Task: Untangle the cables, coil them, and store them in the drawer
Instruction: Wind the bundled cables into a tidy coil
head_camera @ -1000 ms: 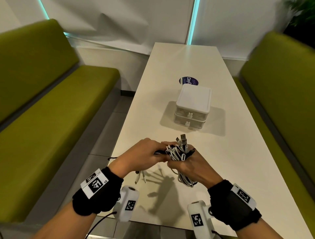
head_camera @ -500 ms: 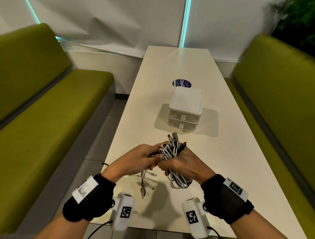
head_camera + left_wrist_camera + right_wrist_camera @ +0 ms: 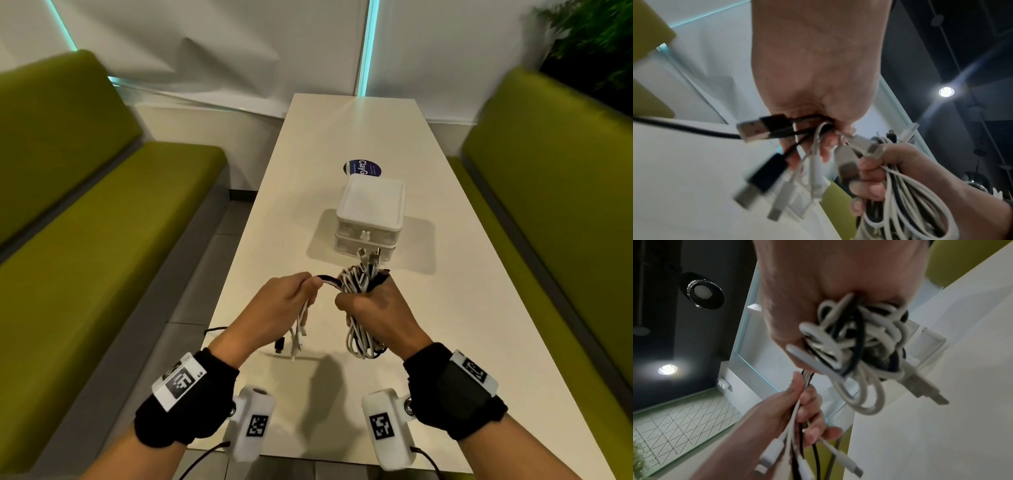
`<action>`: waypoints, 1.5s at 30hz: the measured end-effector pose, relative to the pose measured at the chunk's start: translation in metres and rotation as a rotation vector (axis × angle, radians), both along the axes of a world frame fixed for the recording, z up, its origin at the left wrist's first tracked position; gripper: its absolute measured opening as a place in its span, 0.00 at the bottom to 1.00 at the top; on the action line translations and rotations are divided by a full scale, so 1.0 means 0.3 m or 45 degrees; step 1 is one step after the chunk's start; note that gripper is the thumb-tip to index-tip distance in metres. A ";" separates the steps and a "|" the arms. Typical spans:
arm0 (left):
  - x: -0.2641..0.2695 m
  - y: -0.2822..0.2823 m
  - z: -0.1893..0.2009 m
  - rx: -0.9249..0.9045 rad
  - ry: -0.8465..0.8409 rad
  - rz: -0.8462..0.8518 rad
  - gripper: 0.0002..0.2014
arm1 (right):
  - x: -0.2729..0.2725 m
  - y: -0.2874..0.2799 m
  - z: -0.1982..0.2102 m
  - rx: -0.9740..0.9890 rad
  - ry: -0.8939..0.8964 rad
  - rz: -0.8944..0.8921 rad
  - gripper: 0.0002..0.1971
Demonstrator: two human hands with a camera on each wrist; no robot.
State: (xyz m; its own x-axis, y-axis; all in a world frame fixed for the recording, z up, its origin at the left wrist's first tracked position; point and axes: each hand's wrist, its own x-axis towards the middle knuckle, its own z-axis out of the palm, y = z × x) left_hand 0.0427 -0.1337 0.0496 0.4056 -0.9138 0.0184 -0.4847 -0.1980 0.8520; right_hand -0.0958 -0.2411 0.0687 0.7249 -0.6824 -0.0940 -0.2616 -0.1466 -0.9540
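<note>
Above the near half of the white table (image 3: 445, 308), my right hand (image 3: 373, 305) grips a tangled bundle of white and dark cables (image 3: 359, 284) (image 3: 855, 340) (image 3: 906, 204); plugs stick up from it and loops hang below my fist. To its left, my left hand (image 3: 291, 298) (image 3: 797, 415) grips several loose cable ends (image 3: 298, 335) (image 3: 777, 162) whose plugs dangle down. A short dark stretch of cable (image 3: 329, 279) runs between the two hands. The small white two-drawer box (image 3: 371, 219) stands on the table just beyond the bundle, both drawers closed.
A round dark blue sticker (image 3: 362, 168) lies behind the drawer box. Green benches (image 3: 102, 222) (image 3: 555, 212) run along both sides of the table. A plant (image 3: 596, 44) stands at the far right. The table's near edge is just below my wrists.
My hands have drawn apart: the left has pulled to the left with its loose ends, showing a dark stretch of cable between them. Both hands have risen towards the drawer box.
</note>
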 end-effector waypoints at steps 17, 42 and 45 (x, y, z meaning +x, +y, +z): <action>-0.109 0.050 -0.041 -0.112 0.257 0.070 0.15 | -0.023 0.065 -0.035 0.490 -0.254 -0.172 0.06; -0.227 0.013 -0.008 -0.091 0.895 0.319 0.30 | 0.003 0.177 -0.056 0.712 -0.490 -0.088 0.13; -0.261 -0.015 -0.015 -0.170 0.916 0.361 0.24 | 0.001 0.174 -0.058 0.821 -0.536 -0.106 0.16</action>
